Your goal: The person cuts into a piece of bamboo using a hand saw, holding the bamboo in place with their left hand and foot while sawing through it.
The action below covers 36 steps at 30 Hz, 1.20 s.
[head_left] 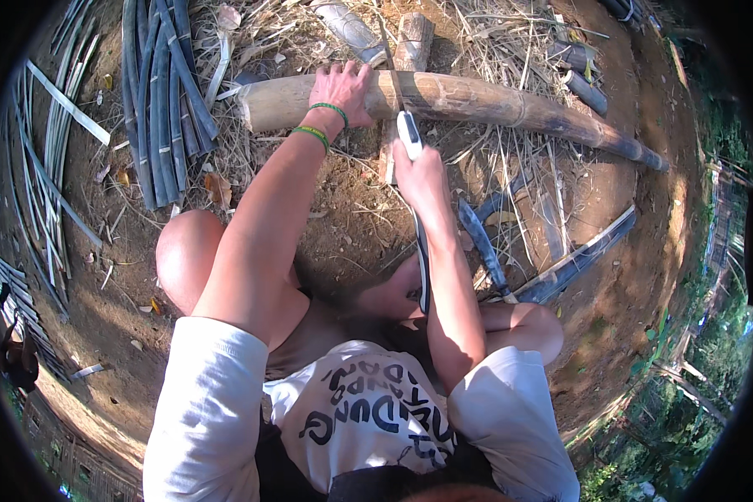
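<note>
A thick tan bamboo pole (468, 99) lies crosswise in front of me, its wider end on the left and its thinner end curving off to the right. My left hand (341, 90) is closed over its top, pressing down left of the saw. Two green bands circle that wrist. In my right hand (422, 171) is the white handle of a hand saw (408, 134), with the fingers wrapped round it. The narrow blade crosses the pole just right of my left hand and points away from me. How deep it sits in the bamboo I cannot tell.
Beneath the pole sits a wooden block (414, 42). Dark bamboo strips (152, 109) are bundled at the left, with thin pale slats (54, 159) beyond. Split bamboo pieces (579, 255) lie at right, near short cut lengths (586, 92). Dry straw litters the soil.
</note>
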Tool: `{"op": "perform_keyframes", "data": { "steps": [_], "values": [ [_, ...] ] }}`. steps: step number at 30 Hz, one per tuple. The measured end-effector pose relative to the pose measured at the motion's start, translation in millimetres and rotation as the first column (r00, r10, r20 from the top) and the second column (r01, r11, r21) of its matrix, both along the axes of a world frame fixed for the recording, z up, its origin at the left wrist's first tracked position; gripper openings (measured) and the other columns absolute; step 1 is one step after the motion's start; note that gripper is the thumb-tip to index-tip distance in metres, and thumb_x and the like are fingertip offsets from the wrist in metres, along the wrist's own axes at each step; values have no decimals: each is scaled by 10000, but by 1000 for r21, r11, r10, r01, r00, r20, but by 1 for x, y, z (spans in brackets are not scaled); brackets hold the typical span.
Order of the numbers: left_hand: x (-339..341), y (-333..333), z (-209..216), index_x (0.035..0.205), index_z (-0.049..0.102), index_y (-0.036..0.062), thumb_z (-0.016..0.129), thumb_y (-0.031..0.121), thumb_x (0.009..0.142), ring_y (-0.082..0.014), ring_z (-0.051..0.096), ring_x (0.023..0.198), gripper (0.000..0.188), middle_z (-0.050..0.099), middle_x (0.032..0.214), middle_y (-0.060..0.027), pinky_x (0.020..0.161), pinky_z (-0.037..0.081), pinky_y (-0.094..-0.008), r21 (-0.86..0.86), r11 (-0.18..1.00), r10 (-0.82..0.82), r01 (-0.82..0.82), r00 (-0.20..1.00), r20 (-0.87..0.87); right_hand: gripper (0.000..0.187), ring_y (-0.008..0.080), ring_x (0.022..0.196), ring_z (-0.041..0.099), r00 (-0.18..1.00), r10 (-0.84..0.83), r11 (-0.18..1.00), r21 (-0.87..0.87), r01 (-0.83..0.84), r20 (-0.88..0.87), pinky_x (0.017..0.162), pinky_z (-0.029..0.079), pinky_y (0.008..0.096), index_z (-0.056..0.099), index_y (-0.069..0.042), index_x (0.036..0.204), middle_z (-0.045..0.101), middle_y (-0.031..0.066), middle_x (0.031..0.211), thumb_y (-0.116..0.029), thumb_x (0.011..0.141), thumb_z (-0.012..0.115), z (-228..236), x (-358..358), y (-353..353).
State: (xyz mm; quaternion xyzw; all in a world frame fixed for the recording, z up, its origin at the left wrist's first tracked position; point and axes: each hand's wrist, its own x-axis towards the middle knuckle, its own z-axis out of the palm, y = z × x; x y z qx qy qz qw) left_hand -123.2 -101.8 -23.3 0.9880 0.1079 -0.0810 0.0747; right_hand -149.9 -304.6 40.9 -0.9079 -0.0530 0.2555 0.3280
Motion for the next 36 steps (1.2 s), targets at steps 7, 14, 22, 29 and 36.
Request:
{"op": "perform_keyframes", "data": {
  "steps": [7, 14, 22, 29, 36],
  "values": [
    [-19, -21, -5, 1468, 425, 139, 921, 476, 643, -323, 586, 1253, 1020, 571, 1335, -107, 1062, 425, -534, 82, 997, -21, 5, 980, 196, 517, 427, 727, 747, 998, -66, 996, 63, 67, -20, 636, 541, 495, 704, 95, 829, 692, 274, 698, -385, 1003, 615, -2, 1, 0],
    [-4, -6, 9, 1439, 461, 151, 920, 527, 626, -323, 593, 1264, 1007, 588, 1344, -103, 1070, 438, -543, -6, 1000, -2, 2, 1000, -15, 461, 407, 791, 758, 994, -36, 999, 27, 34, 99, 684, 551, 494, 724, 73, 930, 713, 281, 777, -367, 1013, 613, 26, -62, -44],
    [29, 1, 25, 1409, 516, 138, 934, 522, 590, -341, 626, 1257, 997, 612, 1353, -121, 1047, 480, -548, -151, 988, -15, -11, 986, -164, 484, 438, 710, 732, 988, -36, 993, 120, 18, 148, 617, 521, 500, 711, 94, 857, 675, 280, 681, -356, 1015, 625, -8, 22, 16],
    [17, 15, 13, 1391, 533, 143, 941, 581, 567, -338, 643, 1233, 1019, 636, 1325, -123, 1017, 512, -541, -62, 998, -23, 15, 992, -122, 422, 284, 641, 725, 981, -71, 990, 135, 47, 180, 618, 520, 428, 706, 68, 897, 651, 205, 627, -327, 1024, 630, -1, -72, -58],
    [34, 8, 17, 1392, 547, 148, 944, 573, 535, -342, 674, 1194, 1034, 645, 1317, -118, 1006, 520, -530, -128, 991, -48, 28, 987, -156, 470, 416, 640, 727, 989, -12, 976, 217, -20, 148, 569, 513, 476, 700, 84, 797, 655, 240, 610, -318, 1025, 612, -22, 14, 4]
  ]
}}
